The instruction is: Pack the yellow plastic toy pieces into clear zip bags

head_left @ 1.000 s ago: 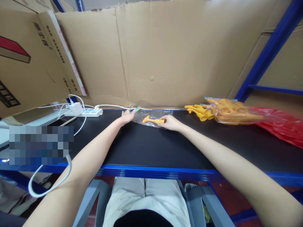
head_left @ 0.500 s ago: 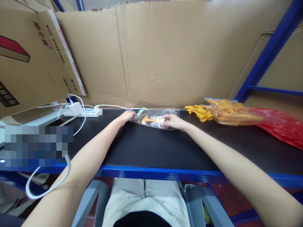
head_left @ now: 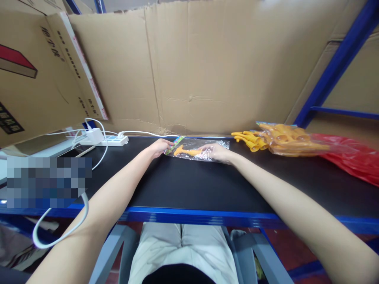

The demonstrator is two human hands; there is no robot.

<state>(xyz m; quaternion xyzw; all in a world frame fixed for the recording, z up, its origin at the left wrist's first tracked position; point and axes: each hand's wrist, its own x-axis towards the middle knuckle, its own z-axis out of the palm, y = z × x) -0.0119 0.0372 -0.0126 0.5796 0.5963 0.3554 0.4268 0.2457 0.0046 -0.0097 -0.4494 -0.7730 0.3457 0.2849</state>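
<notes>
A clear plastic bag [head_left: 194,142] with a colourful printed header at its left end lies low over the black table. Fingers of my left hand [head_left: 160,147] pinch the bag at that header. Inside the bag shows an orange plastic piece [head_left: 186,151] with a T-shaped left end. My right hand [head_left: 217,152] reaches in from the right, its fingers closed around the right end of the orange piece. The film overlaps these fingers, and that end of the piece is hidden.
Several loose yellow-orange horn-shaped pieces [head_left: 253,142] lie right of my right hand. Beside them are bagged orange pieces [head_left: 287,140] and a red plastic bag [head_left: 352,157]. A white power strip [head_left: 114,141] with cables sits at left. Cardboard [head_left: 207,71] walls the back.
The orange piece has shifted slightly left, nearer the printed header. The header now lies flatter and shows more. My right hand remains at the bag's right part.
</notes>
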